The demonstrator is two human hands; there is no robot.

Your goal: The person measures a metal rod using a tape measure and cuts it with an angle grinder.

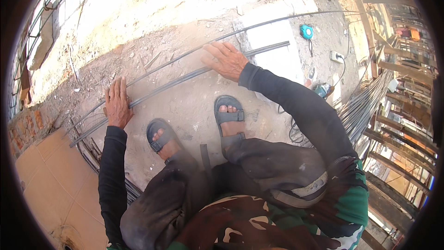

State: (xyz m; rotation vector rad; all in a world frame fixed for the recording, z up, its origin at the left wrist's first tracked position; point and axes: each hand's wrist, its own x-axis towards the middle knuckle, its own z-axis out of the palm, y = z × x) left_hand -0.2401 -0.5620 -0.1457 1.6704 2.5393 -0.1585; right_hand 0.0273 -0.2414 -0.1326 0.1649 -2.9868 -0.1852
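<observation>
Several grey steel rods [166, 85] lie side by side as a short bundle, slanting from lower left to upper right on the dusty ground. A longer, thinner steel rod [277, 19] runs just beyond them and reaches far to the right. My left hand [118, 103] rests across the rods near their left part, fingers stretched out, palm down. Over the bundle's right half lies my right hand [227, 61], its fingers extended and slightly spread, touching the rods. What is under both palms is hidden.
A teal tape measure [306, 31], a white power socket [336, 56] and a teal power tool [323, 90] lie to the right. Beyond them are a heap of thin rods [363, 111] and wooden planks [397, 141]. Brown board [51, 180] lies at left. My sandalled feet stand before the rods.
</observation>
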